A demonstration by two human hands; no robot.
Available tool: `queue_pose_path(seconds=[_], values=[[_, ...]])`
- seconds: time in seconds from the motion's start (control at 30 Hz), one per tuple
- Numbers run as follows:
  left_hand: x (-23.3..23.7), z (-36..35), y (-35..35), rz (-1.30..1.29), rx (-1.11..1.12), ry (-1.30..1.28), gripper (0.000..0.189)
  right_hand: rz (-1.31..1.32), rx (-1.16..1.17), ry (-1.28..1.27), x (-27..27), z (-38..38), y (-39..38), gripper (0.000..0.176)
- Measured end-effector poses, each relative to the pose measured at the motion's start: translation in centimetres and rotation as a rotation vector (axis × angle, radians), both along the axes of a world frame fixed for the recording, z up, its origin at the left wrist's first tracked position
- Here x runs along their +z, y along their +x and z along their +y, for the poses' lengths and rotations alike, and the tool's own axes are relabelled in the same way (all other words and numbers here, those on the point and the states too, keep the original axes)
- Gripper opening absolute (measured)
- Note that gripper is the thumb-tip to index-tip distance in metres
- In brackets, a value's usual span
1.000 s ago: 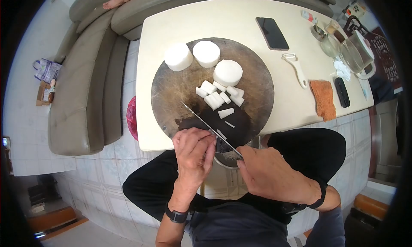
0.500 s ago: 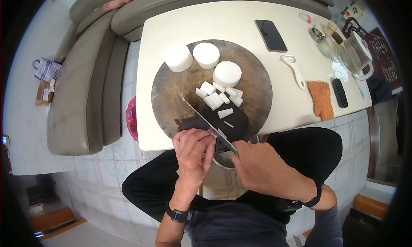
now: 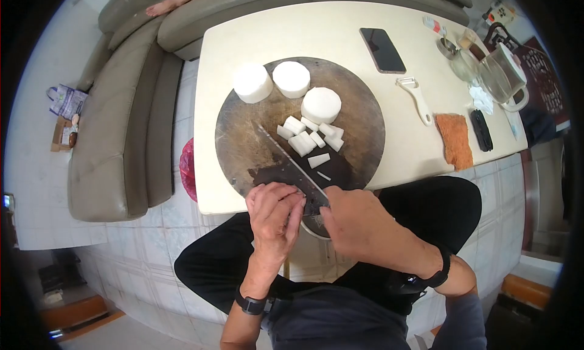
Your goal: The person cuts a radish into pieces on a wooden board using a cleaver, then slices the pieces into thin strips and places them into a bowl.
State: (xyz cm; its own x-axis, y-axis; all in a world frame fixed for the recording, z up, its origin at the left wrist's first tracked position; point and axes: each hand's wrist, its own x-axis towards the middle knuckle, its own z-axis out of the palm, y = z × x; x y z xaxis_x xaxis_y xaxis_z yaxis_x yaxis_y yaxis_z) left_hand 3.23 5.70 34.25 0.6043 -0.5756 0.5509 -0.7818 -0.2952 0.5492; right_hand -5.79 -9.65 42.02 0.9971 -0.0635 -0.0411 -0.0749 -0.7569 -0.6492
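Observation:
My right hand (image 3: 359, 225) grips the handle of a large knife (image 3: 291, 161), whose blade lies slanted across the near part of a round wooden cutting board (image 3: 243, 137). My left hand (image 3: 274, 213) is curled at the board's near edge, its fingers against the blade; whether it holds something is hidden. Three thick white radish rounds (image 3: 320, 104) stand on the far half of the board. A cluster of several small white cut pieces (image 3: 307, 140) lies in the middle, just right of the blade.
The board sits on a cream table (image 3: 340, 21). A black phone (image 3: 382, 49), white peeler (image 3: 415, 97), orange cloth (image 3: 456, 140), dark remote (image 3: 482, 129) and glass jug (image 3: 502, 73) lie to the right. A grey sofa (image 3: 121, 119) stands left, with someone's foot (image 3: 161, 5) on it.
The knife has slid forward and left over the board, and my right hand has moved up closer to the board's edge. My left hand stays put.

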Motion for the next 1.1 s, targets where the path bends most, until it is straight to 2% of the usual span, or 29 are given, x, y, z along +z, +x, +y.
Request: queue_pose_path(seconds=[0.17, 0.27, 1.1], values=[[0.1, 0.4, -0.3, 0.109, 0.04, -0.078, 0.03, -0.044, -0.004, 0.057, 0.4, -0.8, -1.0, 0.015], [0.6, 0.7, -0.5, 0.084, 0.082, -0.048, 0.035, -0.047, 0.022, 0.076, 0.7, -0.9, -1.6, 0.016], [1.4, 0.8, -0.5, -0.019, 0.048, 0.141, 0.024, 0.033, 0.053, 0.085, 1.0, -0.3, -2.3, 0.017]])
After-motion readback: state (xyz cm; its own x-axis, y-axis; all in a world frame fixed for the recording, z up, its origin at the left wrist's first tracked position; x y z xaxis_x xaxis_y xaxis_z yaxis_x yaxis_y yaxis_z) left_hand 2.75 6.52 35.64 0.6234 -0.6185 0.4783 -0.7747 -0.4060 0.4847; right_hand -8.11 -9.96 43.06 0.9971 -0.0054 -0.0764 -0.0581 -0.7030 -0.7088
